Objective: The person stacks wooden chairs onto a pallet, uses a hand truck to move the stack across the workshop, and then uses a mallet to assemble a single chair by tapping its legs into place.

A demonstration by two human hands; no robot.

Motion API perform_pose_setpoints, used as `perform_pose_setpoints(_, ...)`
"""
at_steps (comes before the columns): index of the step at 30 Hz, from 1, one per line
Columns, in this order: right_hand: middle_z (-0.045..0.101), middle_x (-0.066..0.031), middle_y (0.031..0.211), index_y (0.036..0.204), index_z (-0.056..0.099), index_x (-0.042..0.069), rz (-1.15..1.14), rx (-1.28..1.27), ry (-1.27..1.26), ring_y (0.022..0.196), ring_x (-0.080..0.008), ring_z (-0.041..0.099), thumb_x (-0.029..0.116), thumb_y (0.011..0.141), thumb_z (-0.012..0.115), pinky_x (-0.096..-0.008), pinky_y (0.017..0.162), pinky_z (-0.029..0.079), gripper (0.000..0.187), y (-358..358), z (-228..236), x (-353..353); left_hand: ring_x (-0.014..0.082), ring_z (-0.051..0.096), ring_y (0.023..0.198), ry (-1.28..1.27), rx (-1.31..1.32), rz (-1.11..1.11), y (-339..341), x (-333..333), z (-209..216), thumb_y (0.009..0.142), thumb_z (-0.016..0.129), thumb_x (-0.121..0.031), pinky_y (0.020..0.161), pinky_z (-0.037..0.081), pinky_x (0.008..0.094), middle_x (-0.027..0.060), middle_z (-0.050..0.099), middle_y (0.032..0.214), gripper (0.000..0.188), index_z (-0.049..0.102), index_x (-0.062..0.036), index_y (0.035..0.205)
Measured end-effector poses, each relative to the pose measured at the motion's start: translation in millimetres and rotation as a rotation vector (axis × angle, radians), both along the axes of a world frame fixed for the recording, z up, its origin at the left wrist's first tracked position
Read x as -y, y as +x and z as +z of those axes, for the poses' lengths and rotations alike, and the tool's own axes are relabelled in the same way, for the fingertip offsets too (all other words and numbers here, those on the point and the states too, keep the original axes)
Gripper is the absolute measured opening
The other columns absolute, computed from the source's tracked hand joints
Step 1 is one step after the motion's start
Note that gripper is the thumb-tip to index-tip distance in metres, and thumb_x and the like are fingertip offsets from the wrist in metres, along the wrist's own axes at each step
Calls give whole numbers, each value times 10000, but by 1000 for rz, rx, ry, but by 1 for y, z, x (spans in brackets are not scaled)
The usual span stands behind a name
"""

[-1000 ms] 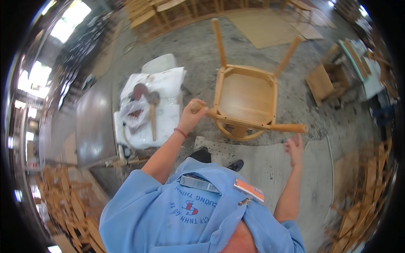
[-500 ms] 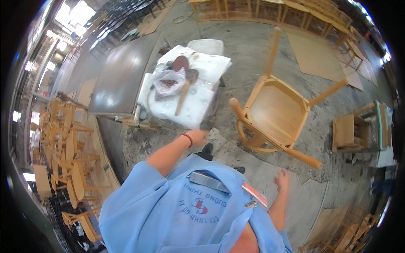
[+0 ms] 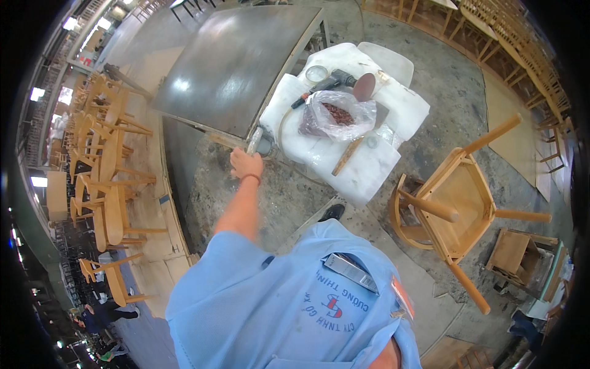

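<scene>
My left hand (image 3: 246, 163), with a red bead bracelet at its wrist, reaches out to the near corner of the dark-topped table (image 3: 233, 61). A pale, upright piece (image 3: 254, 140) at that corner stands right beside the hand. The fingers are bent and partly hidden, so whether they grip anything is unclear. My right hand is out of sight. To the right, a foam-covered stand (image 3: 362, 169) bears a clear plastic bag (image 3: 312, 114) of reddish-brown bits, a power sander (image 3: 329, 83) with a round pad (image 3: 364, 87), and a wooden-handled tool (image 3: 348, 156).
An upturned wooden chair (image 3: 464, 203) lies on the floor at the right, legs sticking out. Behind it stands a small wooden cabinet (image 3: 522, 258). Several wooden chairs (image 3: 114, 203) line the left side. Cardboard (image 3: 504, 117) covers part of the floor at the far right.
My left hand has moved from in front of the foam-covered stand to the table corner. My right hand has left the view. The view has turned leftward.
</scene>
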State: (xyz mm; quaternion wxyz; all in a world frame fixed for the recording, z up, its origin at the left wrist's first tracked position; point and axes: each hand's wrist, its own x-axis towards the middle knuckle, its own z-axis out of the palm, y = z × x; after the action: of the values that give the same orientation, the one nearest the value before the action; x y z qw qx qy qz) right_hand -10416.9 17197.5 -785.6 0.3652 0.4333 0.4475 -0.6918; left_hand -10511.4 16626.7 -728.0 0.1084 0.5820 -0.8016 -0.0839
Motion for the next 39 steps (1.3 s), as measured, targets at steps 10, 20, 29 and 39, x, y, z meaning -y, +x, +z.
perform_pose_setpoints(10, 642, -158, 1085, 1225, 546, -17, 685, -566, 481, 953, -227, 623, 284, 840, 615, -328, 808, 492, 493, -136, 69, 124, 366, 614, 885, 326, -331, -259, 29, 52, -50, 803, 625, -272, 792, 458, 417, 239, 630, 951, 392, 566, 45, 1026)
perform_pose_setpoints(20, 614, -191, 1149, 1192, 579, 33, 1062, -859, 471, 1052, -324, 589, 296, 815, 578, -378, 927, 445, 459, -148, 109, 159, 230, 586, 868, 662, -312, -635, 38, -63, -22, 887, 578, -212, 777, 453, 336, 145, 607, 959, 333, 514, 7, 1130)
perform_pose_setpoints(29, 656, -132, 995, 1208, 565, 7, 943, -486, 558, 804, -171, 631, 213, 832, 593, -296, 682, 510, 429, -87, 86, 88, 375, 527, 1083, 255, -364, -398, 44, 29, -31, 847, 595, -215, 923, 410, 409, 212, 556, 1151, 393, 513, -3, 1168)
perform_pose_setpoints(39, 654, -122, 842, 1150, 583, -31, 1001, -723, 474, 727, -170, 613, 197, 827, 583, -297, 686, 487, 395, -173, 69, 166, 355, 531, 1101, 433, -356, -131, 24, 45, -32, 851, 601, -236, 919, 419, 411, 204, 550, 1184, 406, 519, -25, 1189)
